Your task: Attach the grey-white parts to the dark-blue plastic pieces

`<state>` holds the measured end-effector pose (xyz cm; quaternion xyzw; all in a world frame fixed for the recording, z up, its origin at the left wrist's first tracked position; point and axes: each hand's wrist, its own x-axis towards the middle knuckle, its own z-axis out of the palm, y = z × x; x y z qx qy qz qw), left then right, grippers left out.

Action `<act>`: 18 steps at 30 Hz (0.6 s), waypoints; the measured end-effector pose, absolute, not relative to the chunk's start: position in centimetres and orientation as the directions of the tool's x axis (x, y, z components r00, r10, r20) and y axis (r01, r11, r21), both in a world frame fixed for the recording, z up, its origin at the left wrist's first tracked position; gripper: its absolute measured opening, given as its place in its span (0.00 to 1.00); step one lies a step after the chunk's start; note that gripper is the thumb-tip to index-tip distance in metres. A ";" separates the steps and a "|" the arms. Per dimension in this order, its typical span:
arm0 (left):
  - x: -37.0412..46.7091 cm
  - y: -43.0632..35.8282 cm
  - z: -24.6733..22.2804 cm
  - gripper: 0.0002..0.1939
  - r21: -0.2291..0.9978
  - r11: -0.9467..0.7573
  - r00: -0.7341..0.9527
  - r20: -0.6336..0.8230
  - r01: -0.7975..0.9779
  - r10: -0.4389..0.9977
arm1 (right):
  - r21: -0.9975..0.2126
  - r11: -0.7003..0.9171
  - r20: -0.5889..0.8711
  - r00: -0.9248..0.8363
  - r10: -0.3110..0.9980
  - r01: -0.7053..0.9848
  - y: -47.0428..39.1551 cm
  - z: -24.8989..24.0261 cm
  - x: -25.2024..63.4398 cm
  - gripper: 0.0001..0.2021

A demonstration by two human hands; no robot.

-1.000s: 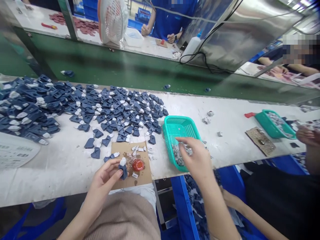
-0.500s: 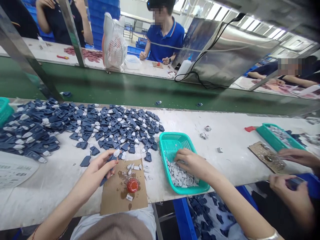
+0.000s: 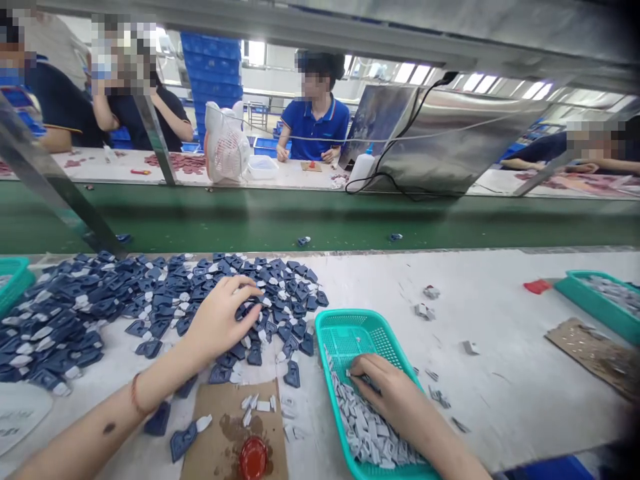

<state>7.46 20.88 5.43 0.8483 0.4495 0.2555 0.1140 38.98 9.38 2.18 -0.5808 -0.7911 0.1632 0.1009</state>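
My left hand (image 3: 225,312) is over the pile of navy blue flat pieces with white tips (image 3: 170,293), its thumb and fingers apart. Whether its fingertips touch a piece is hard to make out. Inside a green plastic basket (image 3: 334,417), my right hand (image 3: 387,390) has thumb and fingers pinched together, with a small grey-white piece (image 3: 349,373) showing at the tips. More grey-white pieces (image 3: 365,427) fill the basket's near part. Between my arms lies a cardboard sheet (image 3: 210,427) with wet spots, a red round cap (image 3: 253,459) and several small white pieces (image 3: 257,403).
A navy piece (image 3: 183,441) lies at the cardboard's left edge. Scraps (image 3: 425,311) are scattered right of the basket. Another cardboard (image 3: 590,347) and green basket (image 3: 575,293) stand farther right. A green strip (image 3: 250,217) separates the opposite bench, where a person in blue (image 3: 317,123) sits.
My left hand has moved from above the cardboard, where it held a navy piece, forward to the pile. My right hand stays in the basket. The view has tilted up.
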 end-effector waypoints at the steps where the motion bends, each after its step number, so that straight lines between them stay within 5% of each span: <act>1: 8.6 22.8 5.9 0.12 0.442 -0.561 0.472 0.303 0.700 0.828 | -0.387 0.257 -0.024 -0.288 0.957 0.886 9.4 2.0 39.1 0.06; 9: 19.6 38.7 5.0 0.17 0.439 -0.473 0.481 0.101 0.764 0.871 | -0.391 0.222 0.126 -0.186 0.974 0.893 9.7 1.0 39.7 0.11; 18: 20.5 40.3 3.9 0.16 0.637 -0.265 0.361 -0.022 0.724 0.932 | -0.199 0.198 0.153 -0.169 0.974 0.960 7.8 1.0 38.4 0.12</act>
